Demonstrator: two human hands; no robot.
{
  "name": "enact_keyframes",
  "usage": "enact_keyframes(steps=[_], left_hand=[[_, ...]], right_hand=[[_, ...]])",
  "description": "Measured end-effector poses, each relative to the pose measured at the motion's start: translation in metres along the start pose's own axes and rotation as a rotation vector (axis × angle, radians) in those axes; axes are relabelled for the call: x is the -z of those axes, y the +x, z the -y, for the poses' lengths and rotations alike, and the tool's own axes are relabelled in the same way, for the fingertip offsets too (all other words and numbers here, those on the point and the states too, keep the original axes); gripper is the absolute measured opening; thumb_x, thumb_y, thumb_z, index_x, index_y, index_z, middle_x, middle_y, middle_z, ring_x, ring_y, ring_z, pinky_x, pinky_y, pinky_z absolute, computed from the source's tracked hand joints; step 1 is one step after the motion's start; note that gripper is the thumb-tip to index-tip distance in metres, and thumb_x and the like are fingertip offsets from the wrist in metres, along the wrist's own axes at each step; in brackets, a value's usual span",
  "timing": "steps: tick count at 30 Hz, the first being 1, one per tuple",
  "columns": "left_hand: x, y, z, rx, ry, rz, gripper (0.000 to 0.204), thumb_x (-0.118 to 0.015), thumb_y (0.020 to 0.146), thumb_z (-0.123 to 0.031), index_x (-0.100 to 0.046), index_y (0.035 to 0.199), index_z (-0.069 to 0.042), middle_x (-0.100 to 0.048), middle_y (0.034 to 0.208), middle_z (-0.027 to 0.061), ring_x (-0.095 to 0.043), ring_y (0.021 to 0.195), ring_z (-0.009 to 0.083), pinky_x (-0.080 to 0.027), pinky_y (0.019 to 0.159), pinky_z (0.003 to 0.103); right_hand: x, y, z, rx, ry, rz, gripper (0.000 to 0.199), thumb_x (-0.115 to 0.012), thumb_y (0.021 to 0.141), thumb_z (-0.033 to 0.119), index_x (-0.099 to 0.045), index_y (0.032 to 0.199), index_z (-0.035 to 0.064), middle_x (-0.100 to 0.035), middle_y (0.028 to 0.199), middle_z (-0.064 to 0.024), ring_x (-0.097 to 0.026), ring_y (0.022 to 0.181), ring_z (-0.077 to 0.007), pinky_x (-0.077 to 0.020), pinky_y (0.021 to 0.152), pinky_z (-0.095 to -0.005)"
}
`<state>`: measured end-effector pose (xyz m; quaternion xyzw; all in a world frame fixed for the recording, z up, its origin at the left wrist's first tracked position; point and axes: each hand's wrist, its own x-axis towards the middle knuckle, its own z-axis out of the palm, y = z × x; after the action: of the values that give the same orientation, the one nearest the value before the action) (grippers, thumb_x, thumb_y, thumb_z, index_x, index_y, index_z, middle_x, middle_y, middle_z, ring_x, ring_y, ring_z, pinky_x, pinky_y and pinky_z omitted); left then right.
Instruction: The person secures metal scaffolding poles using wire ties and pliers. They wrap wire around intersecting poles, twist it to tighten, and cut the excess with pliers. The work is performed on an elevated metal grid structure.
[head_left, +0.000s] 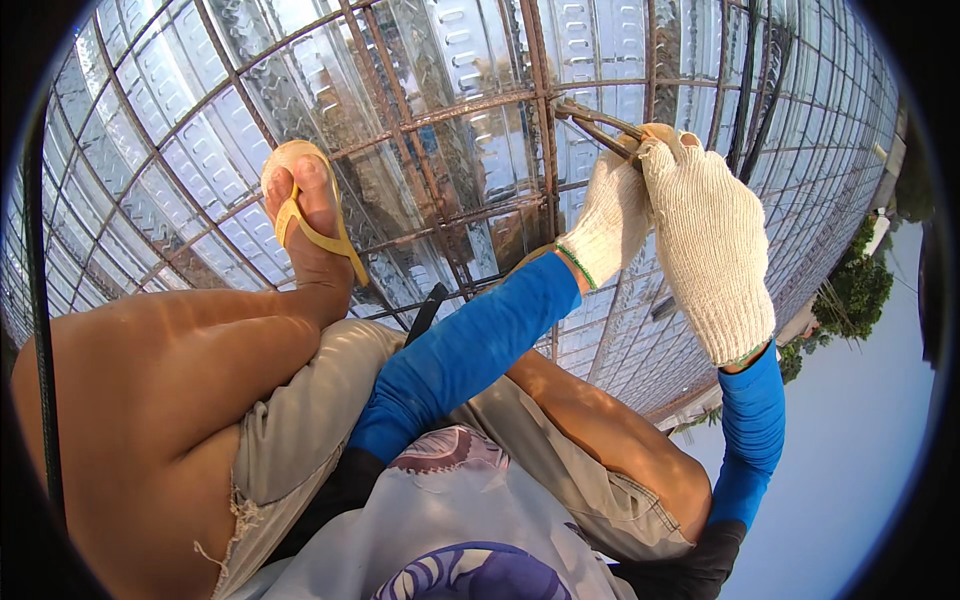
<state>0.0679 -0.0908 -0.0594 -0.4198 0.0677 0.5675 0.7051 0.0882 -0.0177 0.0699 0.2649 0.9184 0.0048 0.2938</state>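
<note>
Nearest, two bent legs in khaki shorts [320, 400] flank the work, one yellow sandal [328, 240] plain on the left foot. Two blue sleeves [460, 345] reach away: the left forearm slants rightward, the right rises along the right side. Both gloved hands meet right of centre, the left hand [612, 212] against the right hand [708, 245], closed around one two-armed metal tool [604, 121]; their fingers are partly hidden, so tightness I cannot tell. Its far end is at a rebar crossing. The rebar grid [537, 60] over ribbed metal sheets [475, 50] spreads open leftward; farther right its edge meets trees [855, 290].
</note>
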Motion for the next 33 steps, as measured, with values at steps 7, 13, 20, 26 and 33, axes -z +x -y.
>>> enact_keyframes(steps=[7, 13, 20, 26, 33], left_hand=[[0.003, 0.002, -0.005, -0.071, 0.067, -0.057, 0.027, -0.052, 0.115, -0.023, -0.07, 0.129, -0.011, -0.075, 0.122, 0.0061, -0.075, 0.107, 0.0201, -0.064, 0.092, 0.034], [0.003, 0.001, -0.009, -0.053, 0.02, -0.059, 0.022, -0.056, 0.114, -0.017, -0.07, 0.129, -0.01, -0.075, 0.119, 0.0059, -0.075, 0.106, 0.0193, -0.065, 0.089, 0.035], [0.012, -0.006, 0.016, -0.288, 0.362, -0.064, 0.015, -0.064, 0.111, -0.019, -0.07, 0.119, -0.007, -0.073, 0.102, 0.0026, -0.071, 0.091, 0.0141, -0.059, 0.075, 0.03], [0.032, -0.027, 0.042, -0.284, 0.618, -0.05, 0.021, -0.064, 0.111, -0.019, -0.068, 0.126, -0.006, -0.074, 0.112, 0.0065, -0.072, 0.099, 0.0182, -0.06, 0.082, 0.033], [0.031, -0.008, 0.022, -0.161, 0.355, 0.019, 0.021, -0.069, 0.108, -0.023, -0.072, 0.121, -0.007, -0.076, 0.107, 0.0054, -0.075, 0.094, 0.0181, -0.063, 0.074, 0.033]], right_hand=[[0.003, 0.011, 0.005, 0.02, 0.023, -0.004, 0.038, -0.079, 0.089, 0.01, -0.066, 0.126, 0.0072, -0.073, 0.105, -0.0172, -0.074, 0.09, -0.0381, -0.0602, 0.078, -0.047], [0.009, 0.015, 0.006, 0.034, 0.027, -0.005, 0.041, -0.079, 0.088, 0.008, -0.066, 0.127, 0.007, -0.073, 0.106, -0.0177, -0.074, 0.09, -0.0384, -0.0605, 0.078, -0.0466], [0.033, -0.017, -0.01, -0.057, 0.224, 0.092, 0.044, -0.08, 0.086, 0.006, -0.066, 0.128, 0.0074, -0.071, 0.115, -0.0165, -0.072, 0.098, -0.038, -0.0599, 0.085, -0.0465], [0.034, -0.042, -0.018, -0.173, 0.422, 0.158, 0.047, -0.08, 0.085, 0.004, -0.067, 0.129, 0.0078, -0.069, 0.123, -0.0151, -0.07, 0.107, -0.0375, -0.0593, 0.091, -0.0466], [0.018, -0.034, 0.0, -0.143, 0.421, 0.115, 0.05, -0.081, 0.083, 0.002, -0.067, 0.131, 0.0082, -0.067, 0.133, -0.0135, -0.068, 0.117, -0.0369, -0.0586, 0.098, -0.0466]])
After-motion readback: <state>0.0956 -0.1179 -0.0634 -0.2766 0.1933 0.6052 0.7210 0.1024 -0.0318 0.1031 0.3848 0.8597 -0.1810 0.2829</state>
